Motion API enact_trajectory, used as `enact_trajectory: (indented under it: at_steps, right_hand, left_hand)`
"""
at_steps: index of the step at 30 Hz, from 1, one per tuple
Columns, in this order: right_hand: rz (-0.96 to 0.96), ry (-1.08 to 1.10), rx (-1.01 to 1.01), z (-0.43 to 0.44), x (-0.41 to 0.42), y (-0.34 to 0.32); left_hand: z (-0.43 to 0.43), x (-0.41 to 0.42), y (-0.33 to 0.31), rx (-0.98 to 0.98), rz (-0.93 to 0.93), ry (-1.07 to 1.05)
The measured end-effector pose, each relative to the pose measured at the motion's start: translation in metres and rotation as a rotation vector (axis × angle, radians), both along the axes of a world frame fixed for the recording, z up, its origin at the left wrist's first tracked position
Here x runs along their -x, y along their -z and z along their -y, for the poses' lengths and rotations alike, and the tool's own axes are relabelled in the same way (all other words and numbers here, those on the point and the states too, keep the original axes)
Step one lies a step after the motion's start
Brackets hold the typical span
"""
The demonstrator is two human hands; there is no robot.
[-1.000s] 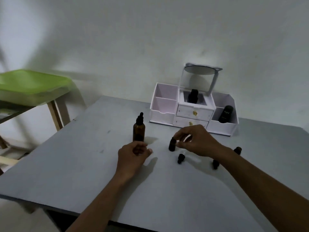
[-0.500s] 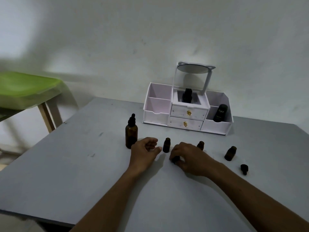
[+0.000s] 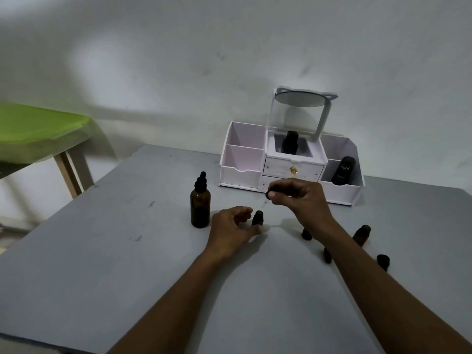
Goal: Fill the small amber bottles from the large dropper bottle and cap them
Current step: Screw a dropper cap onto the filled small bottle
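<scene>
The large amber dropper bottle (image 3: pixel 200 204) stands upright on the grey table (image 3: pixel 102 264). Right of it stands a small amber bottle (image 3: pixel 257 217) with no cap. My left hand (image 3: pixel 229 227) holds it at the base, thumb in front and curled fingers beside it. My right hand (image 3: pixel 300 198) hovers above and to the right, pinching a small black cap (image 3: pixel 268 194) between thumb and fingers. Two more small bottles (image 3: pixel 306 233) (image 3: pixel 361 235) stand behind my right forearm. Two loose black caps (image 3: pixel 327 255) (image 3: pixel 383 261) lie beside it.
A white organiser (image 3: pixel 291 169) with drawers, a mirror and two dark bottles stands at the table's back edge. Off the table to the left, a green tray (image 3: pixel 38 129) rests on a wooden stand.
My right hand has risen from the table with a black cap in its fingers. My left hand has closed in on the uncapped small bottle. The view has shifted slightly.
</scene>
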State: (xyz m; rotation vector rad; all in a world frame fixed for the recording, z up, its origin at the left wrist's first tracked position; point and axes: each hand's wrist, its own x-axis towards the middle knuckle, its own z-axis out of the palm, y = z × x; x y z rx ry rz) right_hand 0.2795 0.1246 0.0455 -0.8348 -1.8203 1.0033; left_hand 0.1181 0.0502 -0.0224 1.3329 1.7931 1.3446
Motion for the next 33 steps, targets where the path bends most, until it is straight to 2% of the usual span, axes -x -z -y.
enact_trajectory:
  at_steps: [14,26,33]
  right_hand:
    - [0.299,-0.028,-0.089,-0.005,0.007,0.027]
    - [0.271,-0.002,-0.124,-0.004,0.012,0.032]
    - [0.317,0.009,-0.145,-0.007,0.012,0.035]
  left_hand:
    - [-0.001,-0.002,0.003,-0.058,-0.111,0.063]
    - [-0.001,0.0,0.005,-0.069,-0.128,0.069]
    - [-0.001,0.001,0.005,-0.074,-0.128,0.068]
